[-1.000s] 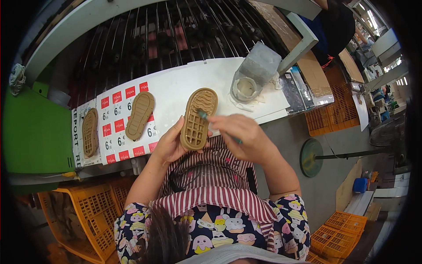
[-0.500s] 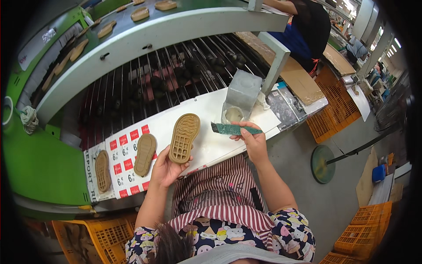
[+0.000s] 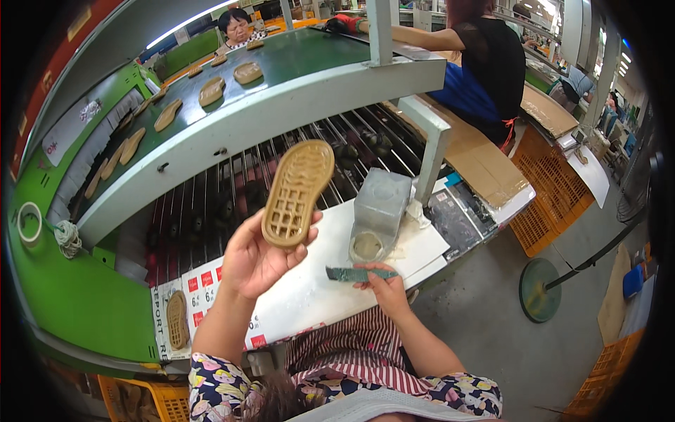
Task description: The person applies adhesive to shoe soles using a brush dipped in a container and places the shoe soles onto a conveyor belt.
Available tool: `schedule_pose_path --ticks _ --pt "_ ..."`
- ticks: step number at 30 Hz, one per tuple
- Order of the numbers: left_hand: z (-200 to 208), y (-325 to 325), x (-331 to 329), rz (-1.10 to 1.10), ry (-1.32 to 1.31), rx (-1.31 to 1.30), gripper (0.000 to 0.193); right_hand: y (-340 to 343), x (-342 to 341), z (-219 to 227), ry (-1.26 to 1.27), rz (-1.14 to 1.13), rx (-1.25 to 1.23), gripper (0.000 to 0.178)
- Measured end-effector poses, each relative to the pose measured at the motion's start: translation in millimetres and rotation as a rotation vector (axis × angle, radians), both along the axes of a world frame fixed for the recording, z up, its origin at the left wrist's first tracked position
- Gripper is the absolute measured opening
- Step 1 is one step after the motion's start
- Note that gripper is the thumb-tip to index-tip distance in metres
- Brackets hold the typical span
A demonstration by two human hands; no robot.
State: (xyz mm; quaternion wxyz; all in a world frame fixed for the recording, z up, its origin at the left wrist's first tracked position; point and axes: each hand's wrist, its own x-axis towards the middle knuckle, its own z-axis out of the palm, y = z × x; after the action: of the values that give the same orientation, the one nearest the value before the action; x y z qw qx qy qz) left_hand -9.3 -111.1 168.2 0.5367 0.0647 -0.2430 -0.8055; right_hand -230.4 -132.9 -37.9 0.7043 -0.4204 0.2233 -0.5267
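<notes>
My left hand [image 3: 261,259] is closed round the heel end of a tan shoe sole [image 3: 309,172], raised above the white work board [image 3: 309,299]. Its wavy and gridded, hollowed side shows, and it looks shiny. In my right hand [image 3: 387,290] a flat brush [image 3: 351,274] with a green wrapped handle is pinched, its dark bristles pointing left, low over the board. Just beyond the brush stands a grey block-shaped container [image 3: 382,200] with a round cup-like opening [image 3: 368,245] at its near end. Another tan sole [image 3: 177,320] lies at the board's left end.
Ahead, a green conveyor belt [image 3: 299,56] carries several tan soles [image 3: 212,91], behind a pale metal frame [image 3: 190,151]. Metal rods run beneath it. Co-workers stand across the belt and at far right. Orange crates [image 3: 552,200], cardboard and a round-based stand [image 3: 540,290] are on the right.
My left hand has raised the sole up and away from the board, toward the belt. My right hand has drawn the brush slightly nearer. The view has tilted up, showing more belt.
</notes>
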Motion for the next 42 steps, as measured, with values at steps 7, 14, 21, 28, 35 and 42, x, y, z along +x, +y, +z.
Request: schedule_pose_path --ticks 7,14,21,28,35,42 --pt "106 -125 -13 0.169 -0.002 -0.283 0.047 1 -2 7 0.014 0.02 0.016 0.02" --pt "76 -122 -64 0.115 -0.363 -0.175 0.061 14 -4 8 0.044 0.034 0.05 0.021" --pt "-38 -9 -17 0.197 -1.113 -0.407 0.041 12 -7 11 0.132 0.044 -0.012 0.024" --pt "-111 87 125 0.898 -2.036 0.004 0.048 2 -1 0 0.011 -0.033 0.014 0.022" --pt "-156 146 134 0.709 -2.25 0.104 0.071 1 3 -2 -0.011 -0.049 0.006 0.021" --pt "-160 147 128 0.794 -2.23 0.128 0.072 10 -3 26 0.061 -0.042 -0.003 0.022"
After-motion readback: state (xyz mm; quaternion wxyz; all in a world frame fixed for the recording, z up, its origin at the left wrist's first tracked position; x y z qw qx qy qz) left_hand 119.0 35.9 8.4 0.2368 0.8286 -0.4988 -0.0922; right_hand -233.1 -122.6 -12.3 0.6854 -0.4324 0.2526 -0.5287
